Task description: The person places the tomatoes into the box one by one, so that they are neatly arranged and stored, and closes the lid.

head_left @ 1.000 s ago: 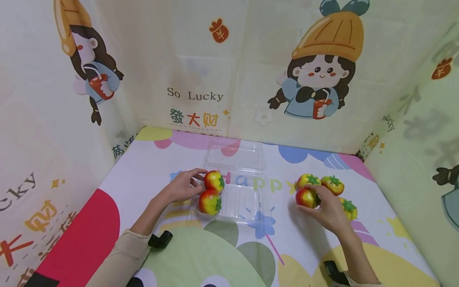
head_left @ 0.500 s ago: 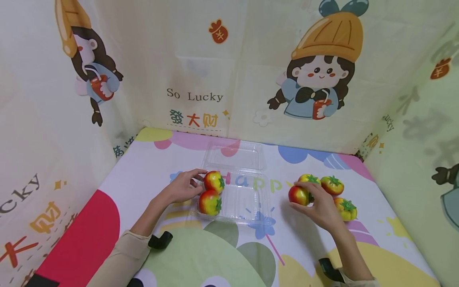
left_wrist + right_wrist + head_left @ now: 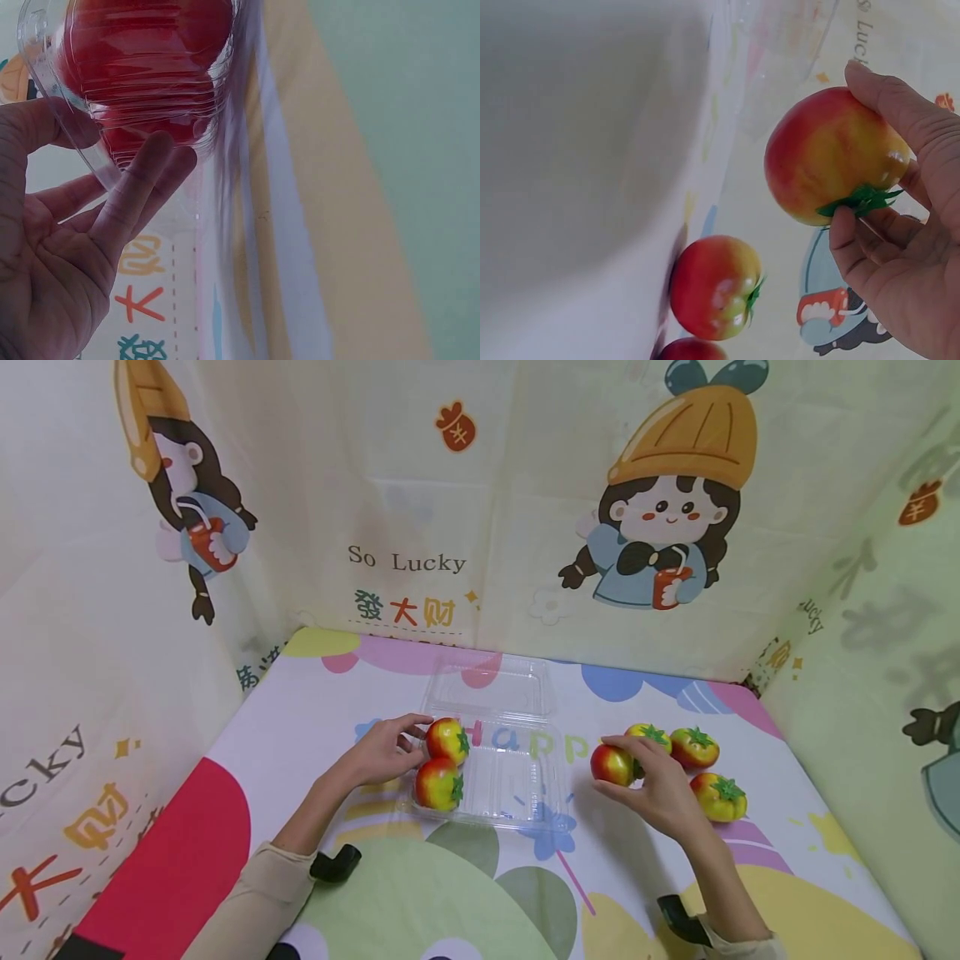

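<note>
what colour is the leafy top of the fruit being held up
Green; the leafy top shows best in the right wrist view.

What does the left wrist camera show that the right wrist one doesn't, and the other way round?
Only the left wrist view shows the left hand, pinching the clear box's rim, and red fruits inside. Only the right wrist view shows the right hand, holding a green-leafed fruit, and two other fruits, one partly cut off. Both show the printed wall and, faintly in the right one, some of the box.
</note>
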`<state>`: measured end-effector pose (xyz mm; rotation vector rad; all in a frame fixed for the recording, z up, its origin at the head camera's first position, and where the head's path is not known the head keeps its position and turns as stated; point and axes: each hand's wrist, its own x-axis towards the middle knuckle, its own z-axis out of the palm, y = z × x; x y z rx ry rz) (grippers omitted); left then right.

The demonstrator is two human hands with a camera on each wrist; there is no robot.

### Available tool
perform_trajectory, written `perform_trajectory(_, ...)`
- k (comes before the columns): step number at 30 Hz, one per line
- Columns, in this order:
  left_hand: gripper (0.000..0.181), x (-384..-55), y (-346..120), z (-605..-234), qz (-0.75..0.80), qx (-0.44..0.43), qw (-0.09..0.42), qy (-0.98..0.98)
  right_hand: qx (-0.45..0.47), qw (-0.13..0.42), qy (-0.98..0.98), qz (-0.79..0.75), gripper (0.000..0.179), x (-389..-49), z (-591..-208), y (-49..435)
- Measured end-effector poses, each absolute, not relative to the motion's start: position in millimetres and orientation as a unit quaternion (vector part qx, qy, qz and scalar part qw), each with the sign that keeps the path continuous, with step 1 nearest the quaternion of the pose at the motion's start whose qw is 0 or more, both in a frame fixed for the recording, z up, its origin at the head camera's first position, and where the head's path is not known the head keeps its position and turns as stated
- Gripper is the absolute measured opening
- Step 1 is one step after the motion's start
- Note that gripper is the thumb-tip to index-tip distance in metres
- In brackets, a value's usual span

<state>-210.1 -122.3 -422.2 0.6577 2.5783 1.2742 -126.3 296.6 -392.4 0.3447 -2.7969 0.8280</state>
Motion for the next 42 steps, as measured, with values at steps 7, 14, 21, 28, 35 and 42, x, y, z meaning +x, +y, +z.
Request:
perform_trajectory(7,0.056,-210,-122,-422,0.434,0.224,0.094,0.868,0.131,0.115,-0.945,0.278,0.064,-131,-389,288)
perform_trajectory(14,0.056,-210,-122,-422,0.434,0.222,0.095,0.868,0.136,0.108,-0.941,0.290,0.065,-135,-384,278)
perform_trajectory(21,0.056,-209,-123,-422,0.432,0.224,0.097,0.868,0.139,0.106,-0.941,0.289,0.066,-138,-379,267)
perform_trajectory(28,0.057,-210,-123,-422,0.429,0.221,0.097,0.871,0.145,0.108,-0.935,0.305,0.065,-141,-376,254)
perform_trajectory(35,0.057,-211,-123,-422,0.429,0.219,0.098,0.871,0.148,0.104,-0.929,0.323,0.065,-145,-377,242)
perform_trajectory(42,0.057,-210,-123,-423,0.433,0.220,0.099,0.868,0.154,0.091,-0.923,0.340,0.065,-146,-375,230)
